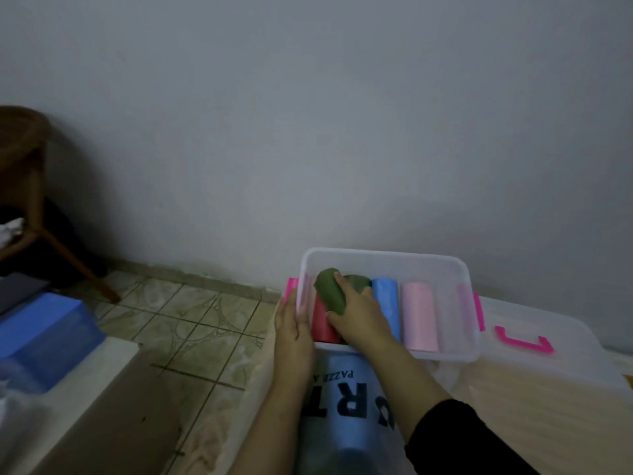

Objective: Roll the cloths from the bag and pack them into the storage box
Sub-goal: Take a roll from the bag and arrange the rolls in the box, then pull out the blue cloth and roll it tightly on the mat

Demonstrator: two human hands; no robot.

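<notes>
Gripping a rolled green cloth (329,292), the right hand (359,315) holds it tilted over the left part of the clear storage box (385,260), fingers wrapped around the roll from above. The left hand (293,332) lies flat and open against the box's left wall, next to the pink latch (291,289) on that side. Inside the box, rolls lie side by side: a red roll (321,325) under the green one, a second dark green roll (359,282) partly behind the right hand, a blue roll (387,303), and a pale pink roll (419,315); another faint pink shape shows through the right wall, too blurred to identify. A black sleeve (455,437) covers the right forearm.

The box stands close to a plain grey wall (308,114). Beside it on the right lies a clear lid (548,382) with a pink clip (524,341) on top. Just in front of the box, a blue cloth with dark printed letters (346,406) lies between the forearms. What the box rests on cannot be told.

To the left, the floor is patterned greenish tile (191,323). A blue block-shaped object (44,334) sits at the left edge, and a wooden chair (30,186) stands in the far left corner.
</notes>
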